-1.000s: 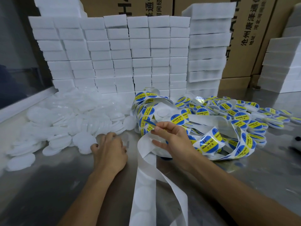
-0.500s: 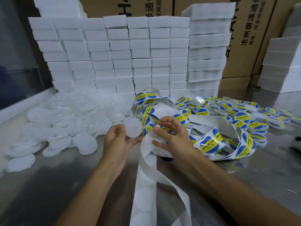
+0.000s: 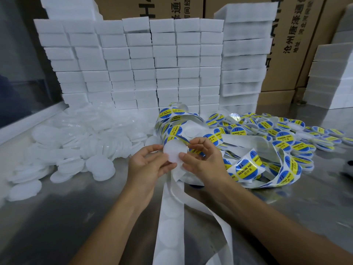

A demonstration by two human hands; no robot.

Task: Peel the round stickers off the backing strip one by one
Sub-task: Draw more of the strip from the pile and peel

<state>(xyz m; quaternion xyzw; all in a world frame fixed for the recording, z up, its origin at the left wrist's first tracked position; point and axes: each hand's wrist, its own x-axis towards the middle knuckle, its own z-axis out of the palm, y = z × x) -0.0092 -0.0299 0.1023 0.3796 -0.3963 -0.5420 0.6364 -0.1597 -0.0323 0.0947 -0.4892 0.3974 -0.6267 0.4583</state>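
A white backing strip with bare round patches runs from the bottom of the view up to my hands and on into a loose tangle still carrying blue and yellow round stickers. My left hand holds a white round lid by its edge. My right hand pinches a peeled blue and yellow sticker over the lid's top edge, its thumb resting on the lid's lower right.
A heap of plain white lids lies at the left on the steel table. Stickered lids pile up at the right. Stacked white foam blocks and cardboard boxes stand behind.
My left hand picked a white lid from the heap and brought it to the centre. My right hand pulled a sticker off the strip and moved it onto the lid.
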